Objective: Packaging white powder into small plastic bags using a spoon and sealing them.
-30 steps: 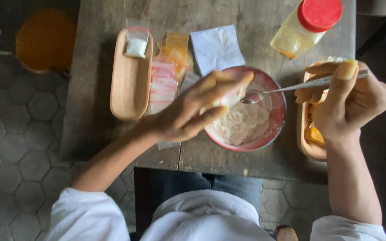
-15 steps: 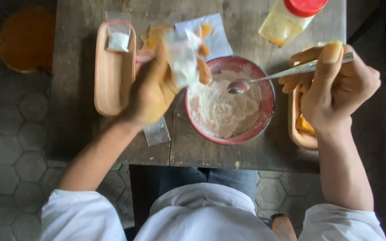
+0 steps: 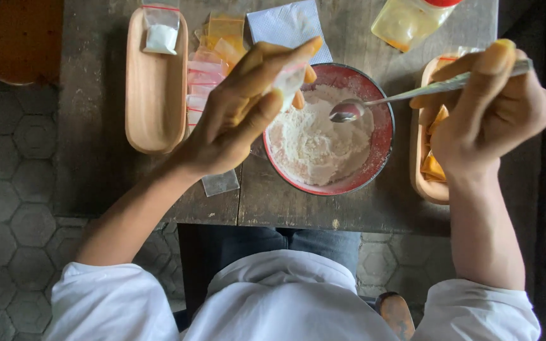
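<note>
A red bowl point(image 3: 383, 136) of white flour point(image 3: 314, 142) sits mid-table on the wooden table point(image 3: 96, 164). My left hand point(image 3: 241, 107) pinches a small clear plastic packet point(image 3: 287, 81) with white powder over the bowl's left rim. My right hand point(image 3: 491, 107) holds a metal spoon point(image 3: 374, 104) by its handle, the spoon's bowl hovering over the flour. The right hand is above a wooden tray point(image 3: 419, 170) holding yellow packets point(image 3: 433, 167).
A long wooden tray point(image 3: 156, 107) at the left holds one packet of white powder point(image 3: 159, 31). Small pink and yellow packets point(image 3: 213, 50) lie between it and the bowl, with a white napkin point(image 3: 282, 25). A bottle of yellow liquid point(image 3: 409, 22) stands behind. An orange stool point(image 3: 20, 41) is at the left.
My left hand lifted the small packet out of the bowl, raised it, then brought it back down to the bowl's left rim. The spoon stayed over the flour.
</note>
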